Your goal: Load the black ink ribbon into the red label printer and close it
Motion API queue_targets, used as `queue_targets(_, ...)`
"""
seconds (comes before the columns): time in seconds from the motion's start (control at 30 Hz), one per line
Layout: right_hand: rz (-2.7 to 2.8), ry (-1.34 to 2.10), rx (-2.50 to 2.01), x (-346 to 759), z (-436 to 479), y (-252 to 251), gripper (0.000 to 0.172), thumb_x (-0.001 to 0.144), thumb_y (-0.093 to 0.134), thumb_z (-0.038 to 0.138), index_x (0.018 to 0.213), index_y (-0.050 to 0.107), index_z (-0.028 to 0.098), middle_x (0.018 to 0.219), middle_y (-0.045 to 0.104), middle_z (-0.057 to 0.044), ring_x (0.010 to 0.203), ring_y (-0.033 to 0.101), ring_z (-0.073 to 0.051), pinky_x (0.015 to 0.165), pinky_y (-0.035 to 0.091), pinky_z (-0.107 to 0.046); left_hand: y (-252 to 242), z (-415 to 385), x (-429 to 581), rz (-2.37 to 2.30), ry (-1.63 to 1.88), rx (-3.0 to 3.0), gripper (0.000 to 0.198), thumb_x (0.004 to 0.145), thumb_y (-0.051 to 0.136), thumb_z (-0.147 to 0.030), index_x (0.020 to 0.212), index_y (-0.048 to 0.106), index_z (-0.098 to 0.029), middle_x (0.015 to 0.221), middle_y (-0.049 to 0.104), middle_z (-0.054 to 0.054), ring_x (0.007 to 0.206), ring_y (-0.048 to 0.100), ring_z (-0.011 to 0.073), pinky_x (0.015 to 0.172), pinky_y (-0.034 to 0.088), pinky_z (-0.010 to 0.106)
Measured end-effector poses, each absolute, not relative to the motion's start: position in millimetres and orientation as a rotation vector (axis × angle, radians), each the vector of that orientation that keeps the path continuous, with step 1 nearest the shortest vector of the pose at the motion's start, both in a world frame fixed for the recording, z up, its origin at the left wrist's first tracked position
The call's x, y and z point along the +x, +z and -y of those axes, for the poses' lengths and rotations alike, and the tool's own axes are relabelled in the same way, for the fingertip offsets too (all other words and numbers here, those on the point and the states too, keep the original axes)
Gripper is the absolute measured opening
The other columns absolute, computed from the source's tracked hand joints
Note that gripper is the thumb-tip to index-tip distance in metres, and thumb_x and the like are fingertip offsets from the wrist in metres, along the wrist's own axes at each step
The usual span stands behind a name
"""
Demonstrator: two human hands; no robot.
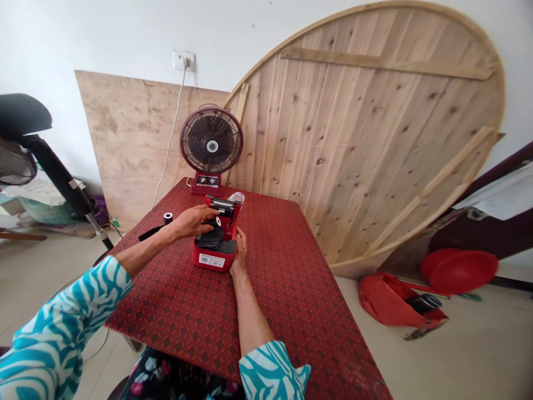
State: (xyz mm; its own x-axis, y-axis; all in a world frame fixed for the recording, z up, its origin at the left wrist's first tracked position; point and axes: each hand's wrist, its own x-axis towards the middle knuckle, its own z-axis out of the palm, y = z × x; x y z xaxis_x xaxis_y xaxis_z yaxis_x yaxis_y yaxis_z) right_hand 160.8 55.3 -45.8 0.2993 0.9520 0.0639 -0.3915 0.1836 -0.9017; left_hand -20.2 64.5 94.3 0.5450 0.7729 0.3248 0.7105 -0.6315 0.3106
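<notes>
A small red box-shaped machine (213, 259) with its lid open stands on the red patterned table (283, 289). My left hand (194, 219) reaches over its open top, fingers curled around a dark roll inside it. My right hand (240, 253) presses flat against the machine's right side. A small black roll (168, 218) and a black strip (150, 233) lie on the table to the left of the machine.
A red table fan (211, 145) stands at the table's far edge, its cord running to a wall socket (184, 60). A big round wooden board (375, 139) leans on the wall. Red basins (458, 270) and a red bag (391, 303) lie on the floor at right. A black chair (29, 139) is at left.
</notes>
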Motion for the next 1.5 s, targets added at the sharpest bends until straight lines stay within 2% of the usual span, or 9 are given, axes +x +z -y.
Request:
queue_targets(0.13, 0.754, 1.073, -0.933, 161, -54, -44, 0.056, 0.076, 0.056, 0.056, 0.12, 0.061, 0.022, 0.11, 0.07, -0.004, 0.093, 0.064, -0.018, 0.082, 0.049, -0.031, 89, -73, -63, -1.447, 0.978, 2.357, 0.041, 0.077, 0.06, -0.023, 0.117, 0.065, -0.018, 0.101, 0.067, 0.004, 0.086, 0.064, 0.0172, 0.08, 0.051, 0.028)
queue_targets(0.27, 0.72, 1.095, -0.957, 161, -52, -41, 0.058, 0.074, 0.058, 0.057, 0.12, 0.059, 0.022, 0.11, 0.07, -0.005, 0.086, 0.064, -0.017, 0.078, 0.049, -0.031, 75, -95, -86, -1.697, 0.906, 2.16, 0.037, 0.073, 0.06, -0.02, 0.109, 0.063, -0.015, 0.089, 0.07, 0.003, 0.08, 0.065, 0.0169, 0.074, 0.05, 0.026)
queue_targets(0.47, 0.723, 1.114, -0.984, 160, -48, -35, 0.058, 0.075, 0.057, 0.056, 0.122, 0.057, 0.022, 0.102, 0.07, -0.003, 0.078, 0.063, -0.015, 0.074, 0.049, -0.03, 49, -113, -83, -1.909, 0.41, 2.251, 0.047, 0.074, 0.059, -0.017, 0.12, 0.062, -0.025, 0.102, 0.074, 0.003, 0.098, 0.068, 0.0227, 0.082, 0.049, 0.028)
queue_targets(0.67, 0.731, 1.091, -0.964, 162, -52, -43, 0.056, 0.075, 0.058, 0.056, 0.12, 0.059, 0.023, 0.11, 0.069, -0.003, 0.083, 0.063, -0.015, 0.076, 0.049, -0.029, 46, -111, -81, -1.923, 0.323, 2.296, 0.045, 0.075, 0.062, -0.017, 0.118, 0.066, -0.025, 0.115, 0.071, 0.009, 0.114, 0.062, 0.0308, 0.1, 0.042, 0.044)
queue_targets(0.9, 0.733, 1.094, -0.933, 162, -54, -45, 0.052, 0.075, 0.059, 0.054, 0.118, 0.06, 0.023, 0.106, 0.07, -0.003, 0.085, 0.062, -0.015, 0.08, 0.049, -0.03, 74, -54, -77, -1.612, 0.993, 2.358, 0.034, 0.089, 0.05, -0.029, 0.118, 0.066, -0.02, 0.106, 0.068, 0.007, 0.097, 0.064, 0.0207, 0.093, 0.05, 0.034)
queue_targets(1.0, 0.724, 1.115, -0.932, 162, -54, -44, 0.052, 0.076, 0.058, 0.053, 0.117, 0.06, 0.022, 0.103, 0.07, -0.003, 0.08, 0.062, -0.014, 0.076, 0.048, -0.029, 73, -27, -102, -1.778, 1.239, 2.164, 0.035, 0.09, 0.049, -0.038, 0.115, 0.066, -0.02, 0.108, 0.068, 0.007, 0.099, 0.064, 0.0207, 0.094, 0.05, 0.034)
queue_targets(1.13, 0.714, 1.083, -0.975, 161, -55, -43, 0.05, 0.076, 0.058, 0.051, 0.116, 0.062, 0.022, 0.104, 0.071, -0.002, 0.081, 0.063, -0.015, 0.073, 0.048, -0.029, 54, -17, -146, -2.007, 1.145, 1.92, 0.043, 0.084, 0.052, -0.044, 0.115, 0.067, -0.016, 0.113, 0.068, 0.012, 0.105, 0.064, 0.0272, 0.097, 0.049, 0.041)
queue_targets(1.33, 0.744, 1.046, -0.982, 161, -56, -43, 0.052, 0.076, 0.057, 0.053, 0.117, 0.063, 0.02, 0.105, 0.072, -0.004, 0.086, 0.064, -0.016, 0.076, 0.048, -0.03, 31, -53, -157, -1.719, 1.035, 1.773, 0.047, 0.077, 0.057, -0.04, 0.115, 0.065, -0.014, 0.122, 0.068, 0.015, 0.114, 0.064, 0.0278, 0.101, 0.048, 0.042)
queue_targets(1.5, 0.712, 1.073, -0.972, 161, -55, -43, 0.052, 0.075, 0.058, 0.054, 0.117, 0.062, 0.023, 0.1, 0.072, -0.002, 0.08, 0.063, -0.015, 0.074, 0.048, -0.029, 34, -86, -152, -1.521, 0.928, 1.662, 0.054, 0.06, 0.07, -0.033, 0.111, 0.064, -0.016, 0.106, 0.074, 0.011, 0.097, 0.07, 0.0252, 0.083, 0.056, 0.038)
